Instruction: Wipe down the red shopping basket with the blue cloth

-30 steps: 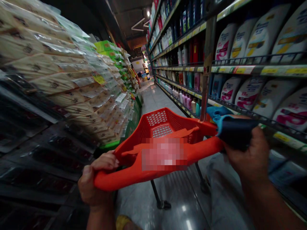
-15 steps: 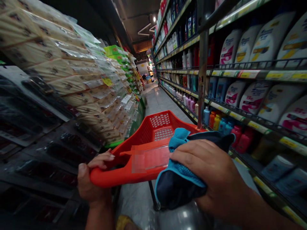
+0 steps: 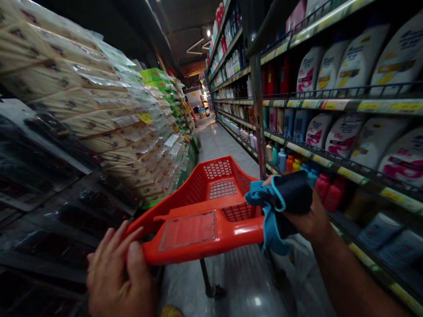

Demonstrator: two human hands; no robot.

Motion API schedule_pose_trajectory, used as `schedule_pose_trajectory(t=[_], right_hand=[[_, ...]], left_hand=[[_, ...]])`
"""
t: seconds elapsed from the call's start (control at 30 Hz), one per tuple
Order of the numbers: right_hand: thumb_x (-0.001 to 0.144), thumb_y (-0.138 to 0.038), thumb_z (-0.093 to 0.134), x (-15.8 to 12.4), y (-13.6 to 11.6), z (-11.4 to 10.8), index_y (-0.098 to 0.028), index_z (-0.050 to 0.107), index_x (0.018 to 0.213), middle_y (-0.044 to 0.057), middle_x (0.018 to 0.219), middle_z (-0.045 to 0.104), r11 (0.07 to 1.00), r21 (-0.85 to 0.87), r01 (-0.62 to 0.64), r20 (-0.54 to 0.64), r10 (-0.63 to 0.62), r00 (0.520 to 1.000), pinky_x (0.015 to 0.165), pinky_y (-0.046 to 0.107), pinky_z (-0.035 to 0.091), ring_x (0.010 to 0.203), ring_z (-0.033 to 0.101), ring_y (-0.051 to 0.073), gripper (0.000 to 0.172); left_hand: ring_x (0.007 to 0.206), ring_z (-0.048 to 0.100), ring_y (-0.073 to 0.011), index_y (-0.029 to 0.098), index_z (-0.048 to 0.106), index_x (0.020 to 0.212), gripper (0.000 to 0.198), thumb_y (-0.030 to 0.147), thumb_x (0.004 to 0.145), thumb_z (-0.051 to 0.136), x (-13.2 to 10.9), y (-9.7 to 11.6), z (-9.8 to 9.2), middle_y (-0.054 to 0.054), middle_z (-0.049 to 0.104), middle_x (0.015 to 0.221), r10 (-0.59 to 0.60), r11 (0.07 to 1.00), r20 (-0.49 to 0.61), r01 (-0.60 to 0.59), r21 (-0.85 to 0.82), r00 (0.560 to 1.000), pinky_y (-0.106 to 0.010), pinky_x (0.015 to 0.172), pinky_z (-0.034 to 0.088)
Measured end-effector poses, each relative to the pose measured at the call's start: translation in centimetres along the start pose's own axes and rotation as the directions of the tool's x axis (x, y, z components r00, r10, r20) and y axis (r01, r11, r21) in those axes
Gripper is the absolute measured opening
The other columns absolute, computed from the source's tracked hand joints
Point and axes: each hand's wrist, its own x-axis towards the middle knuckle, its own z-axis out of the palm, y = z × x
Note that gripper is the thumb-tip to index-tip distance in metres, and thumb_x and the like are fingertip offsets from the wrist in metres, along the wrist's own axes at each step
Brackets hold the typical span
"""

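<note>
A red plastic shopping cart (image 3: 198,246) stands in front of me, its basket with a mesh of holes facing down the aisle. My left hand (image 3: 117,268) lies over the left end of the cart's handle, fingers stretched out and apart. At the right end of the handle, my right hand (image 3: 312,222) is closed around a crumpled cloth (image 3: 294,193), dark navy with bright blue mesh and edging. Part of the cloth hangs against the handle's right end. Most of the right fingers are hidden behind the cloth.
Shelves of shampoo bottles (image 3: 348,136) line the right, with a dark upright post (image 3: 257,114) close to the cart. Stacked wrapped packs (image 3: 76,105) rise on the left. Between them a tiled aisle floor (image 3: 214,136) runs ahead.
My right hand has moved right with the cloth, from the handle's right part to its end. My left hand has loosened from its wrap and spread its fingers over the handle.
</note>
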Motion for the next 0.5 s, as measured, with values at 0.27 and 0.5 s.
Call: schedule_pose_trajectory(t=[0.27,0.5], right_hand=[[0.076,-0.028,0.074,-2.7,-2.5,2.7,-0.025,0.065,0.109,0.002,0.102,0.072,0.99,0.135,-0.04,-0.04,0.045,0.998,0.082,0.033,0.058,0.09,0.07,0.022,0.034],[0.088,-0.031,0.068,-5.0,-2.1,4.8,-0.027,0.061,0.104,0.002,0.099,0.069,0.982,0.16,0.104,-0.284,-0.056,0.957,0.082,0.03,0.059,0.093,0.07,0.019,0.018]], left_hand=[[0.104,0.069,-0.0179,0.028,0.07,0.115,0.028,0.022,0.09,0.061,-2.5,11.5,1.2,0.004,0.078,0.111,0.425,0.904,0.29,-0.384,-0.189,0.858,-0.044,0.123,0.019],[0.08,0.067,-0.0143,0.026,0.07,0.088,0.016,0.024,0.093,0.055,-1.6,12.3,0.6,0.006,0.076,0.082,0.391,0.919,0.301,-0.352,-0.176,0.87,-0.035,0.103,0.032]])
